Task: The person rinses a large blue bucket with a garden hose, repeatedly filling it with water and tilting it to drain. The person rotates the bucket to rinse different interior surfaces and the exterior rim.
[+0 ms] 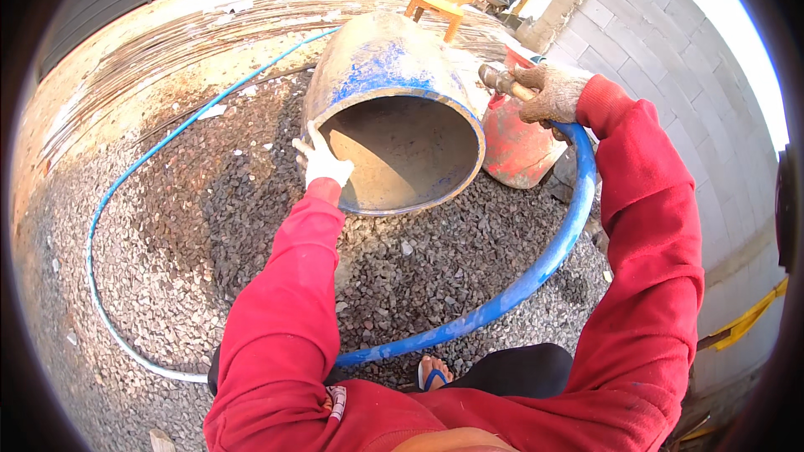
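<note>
Head view: blue mixer drum (394,109) tilted, mouth toward the person, hands (322,159) on rim.

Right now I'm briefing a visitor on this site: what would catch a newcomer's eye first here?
First the big blue drum, tilted with its open mouth toward the camera, in the middle on the gravel. The left hand, in a white glove, rests on its rim, while the right hand grips a handle beside a red bucket. A thick blue hose curves across the lower right.

Small white tag w/ red marks (337,402) on red sweater hem, poss. clothing label.
</note>
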### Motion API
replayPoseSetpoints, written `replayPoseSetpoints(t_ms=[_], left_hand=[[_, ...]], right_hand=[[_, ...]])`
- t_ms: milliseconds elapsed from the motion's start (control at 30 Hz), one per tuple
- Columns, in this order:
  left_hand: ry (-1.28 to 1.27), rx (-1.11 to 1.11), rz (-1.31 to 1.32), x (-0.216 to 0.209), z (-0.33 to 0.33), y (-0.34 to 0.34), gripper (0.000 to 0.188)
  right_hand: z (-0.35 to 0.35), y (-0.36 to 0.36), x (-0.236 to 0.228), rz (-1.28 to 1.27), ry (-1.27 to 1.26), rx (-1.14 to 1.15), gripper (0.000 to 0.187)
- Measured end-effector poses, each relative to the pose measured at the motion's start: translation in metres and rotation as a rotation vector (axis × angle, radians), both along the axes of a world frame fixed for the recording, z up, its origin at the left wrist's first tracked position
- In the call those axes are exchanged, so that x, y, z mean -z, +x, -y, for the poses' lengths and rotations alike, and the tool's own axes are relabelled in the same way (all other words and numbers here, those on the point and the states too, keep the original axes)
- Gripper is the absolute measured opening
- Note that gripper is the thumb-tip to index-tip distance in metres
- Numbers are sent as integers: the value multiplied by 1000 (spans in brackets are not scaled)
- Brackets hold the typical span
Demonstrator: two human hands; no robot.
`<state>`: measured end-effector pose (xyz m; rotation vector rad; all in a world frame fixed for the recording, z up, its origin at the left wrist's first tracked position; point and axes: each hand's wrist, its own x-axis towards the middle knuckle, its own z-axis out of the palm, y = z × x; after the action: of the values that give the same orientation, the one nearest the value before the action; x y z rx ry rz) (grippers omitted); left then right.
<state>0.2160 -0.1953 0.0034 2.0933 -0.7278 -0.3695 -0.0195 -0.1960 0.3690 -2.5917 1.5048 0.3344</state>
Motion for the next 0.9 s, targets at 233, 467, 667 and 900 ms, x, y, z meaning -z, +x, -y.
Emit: replayPoseSetpoints(t_ms=[233, 467, 667, 900], left_hand=[[-5, 51, 105, -8, -7, 4, 122], [79, 118, 95, -17, -16, 3, 126], [85, 76, 61, -12, -14, 7, 120], [-160, 148, 210, 11, -29, 16, 117]], right_hand=[[1, 18, -13, -91, -52, -91, 57], [-9, 43, -18, -86, -79, -276, 51], [31, 29, -31, -58, -100, -133, 46], [53, -42, -8, 216, -53, -83, 51]])
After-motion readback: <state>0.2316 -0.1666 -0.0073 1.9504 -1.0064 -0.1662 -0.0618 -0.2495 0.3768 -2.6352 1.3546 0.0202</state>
